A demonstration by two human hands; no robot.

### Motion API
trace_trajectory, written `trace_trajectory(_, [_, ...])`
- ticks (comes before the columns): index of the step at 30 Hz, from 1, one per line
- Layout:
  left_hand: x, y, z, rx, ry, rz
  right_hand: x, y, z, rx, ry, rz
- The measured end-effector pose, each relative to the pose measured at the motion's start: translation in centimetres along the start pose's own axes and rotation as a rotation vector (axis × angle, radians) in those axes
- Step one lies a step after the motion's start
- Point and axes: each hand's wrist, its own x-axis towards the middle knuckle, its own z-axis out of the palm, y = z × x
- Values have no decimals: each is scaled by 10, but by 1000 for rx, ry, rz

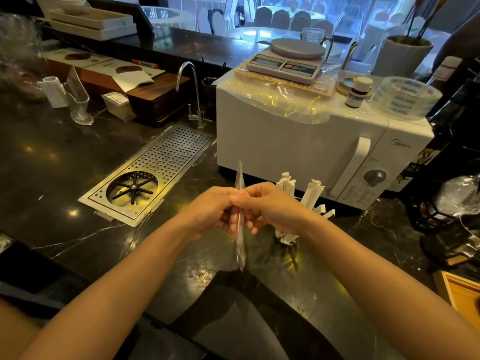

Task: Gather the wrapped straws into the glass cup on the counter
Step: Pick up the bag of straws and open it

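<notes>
Both hands meet over the dark counter on one thin straw in a clear wrapper point(240, 245), held upright. My left hand point(213, 211) grips it from the left, my right hand point(270, 206) pinches it from the right. Its top pokes above the fingers and its lower end hangs below them. Just behind my right hand stands the glass cup point(285, 239), mostly hidden by the wrist. Several white paper-wrapped straws point(313, 193) stick up out of it.
A white microwave point(298, 141) stands right behind the cup, with a scale point(291, 61), a small bottle and tape rolls on top. A perforated metal drain tray point(161, 167) and a tap sit to the left. Dark equipment crowds the right edge; a wooden box corner point(462, 294) is near right.
</notes>
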Motion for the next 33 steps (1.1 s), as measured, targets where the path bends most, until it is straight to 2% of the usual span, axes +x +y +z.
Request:
trace_trajectory(4, [-1, 0, -1, -74, -33, 18, 1, 1, -6, 119, -79, -1])
trace_trajectory(11, [-1, -5, 6, -185, 28, 132, 10, 12, -3, 351, -122, -101])
trace_trajectory(20, [-2, -15, 14, -204, 87, 168, 15, 34, 7, 515, -32, -115])
trace_trajectory(23, [-1, -15, 14, -361, 100, 165, 12, 35, 8, 647, -33, -169])
trace_trajectory(25, [1, -13, 10, -446, 105, 165, 10, 35, 7, 745, 43, -195])
trace_trajectory(27, [1, -10, 6, -311, 67, 135, 8, 34, 8, 671, 100, -181])
trace_trajectory(30, [-2, -4, -2, -86, 18, 91, 5, 28, 7, 493, 74, -139])
trace_trajectory(33, [-2, 1, -16, 39, 108, 98, 1, 17, -2, 286, 102, -66])
